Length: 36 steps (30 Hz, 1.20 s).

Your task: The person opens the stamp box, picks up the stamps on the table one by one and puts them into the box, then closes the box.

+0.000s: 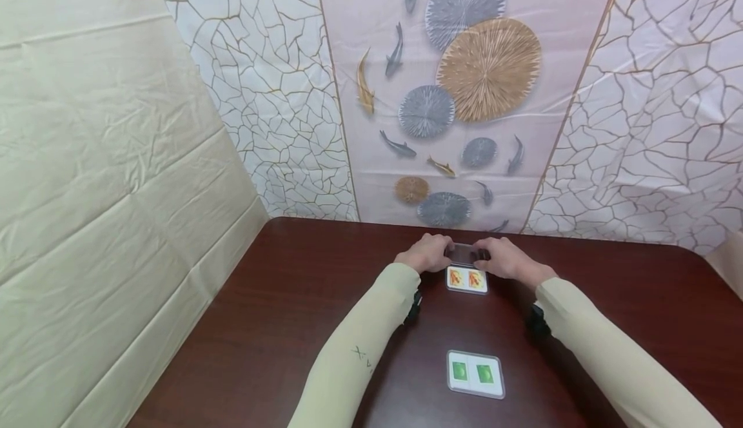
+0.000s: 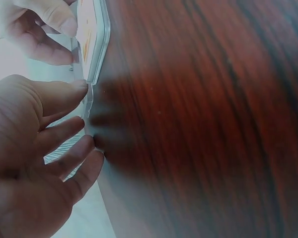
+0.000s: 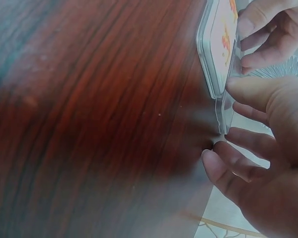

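Observation:
A flat clear plastic case (image 1: 467, 280) with white inserts bearing orange pictures lies near the far edge of the table. Directly behind it is its clear lid (image 1: 462, 254), also visible as a thin transparent edge (image 3: 220, 116) in the right wrist view. My left hand (image 1: 428, 252) pinches the lid's left side between thumb and fingers. On the opposite side my right hand (image 1: 507, 259) pinches the lid too, fingertips close to the tabletop. Both thumbs sit by the corners of the picture case (image 2: 97, 49). Whether the two parts are joined is hard to tell.
Nearer to me lies a second clear case (image 1: 476, 374) with two green pictures on white. The dark red-brown wooden table (image 1: 290, 325) ends at a patterned cloth (image 1: 487, 125) behind, and a plain cream cloth (image 1: 104, 176) hangs at the left.

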Motion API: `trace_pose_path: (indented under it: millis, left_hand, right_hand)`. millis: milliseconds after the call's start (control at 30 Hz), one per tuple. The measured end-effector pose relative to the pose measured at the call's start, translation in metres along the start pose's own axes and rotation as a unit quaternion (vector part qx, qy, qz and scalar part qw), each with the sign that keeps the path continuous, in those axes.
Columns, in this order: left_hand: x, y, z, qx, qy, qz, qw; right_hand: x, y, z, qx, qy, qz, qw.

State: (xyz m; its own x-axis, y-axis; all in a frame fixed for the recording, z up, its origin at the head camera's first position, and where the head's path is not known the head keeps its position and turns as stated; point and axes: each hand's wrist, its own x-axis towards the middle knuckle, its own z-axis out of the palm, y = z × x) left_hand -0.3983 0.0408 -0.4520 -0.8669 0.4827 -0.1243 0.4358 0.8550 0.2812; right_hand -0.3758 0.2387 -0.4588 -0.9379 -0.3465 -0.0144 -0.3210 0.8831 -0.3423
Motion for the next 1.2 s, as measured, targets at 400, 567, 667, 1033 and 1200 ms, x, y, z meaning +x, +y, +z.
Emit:
trace_pose_path:
  millis: [400, 567, 667, 1033, 1200]
  left_hand:
    - [0.008, -0.004, 0.004, -0.007, -0.004, -0.003, 1.0000]
    - [0.008, -0.005, 0.005, -0.008, 0.005, 0.002, 1.0000]
    - [0.008, -0.005, 0.006, -0.008, 0.009, 0.000, 0.9999]
    - [0.012, -0.013, 0.005, -0.028, 0.007, 0.026, 0.9992]
    - [0.013, -0.018, 0.003, -0.052, -0.005, 0.047, 0.9975]
  right_hand:
    - [0.002, 0.004, -0.003, 0.002, -0.014, -0.004, 1.000]
    - [0.003, 0.007, -0.001, 0.003, -0.011, -0.005, 1.000]
    - [0.004, 0.008, -0.001, 0.004, -0.012, -0.007, 1.000]
    - [0.006, 0.013, 0.000, 0.009, -0.009, -0.020, 1.000]
    - [0.008, 0.014, 0.000, 0.015, -0.005, -0.033, 0.999]
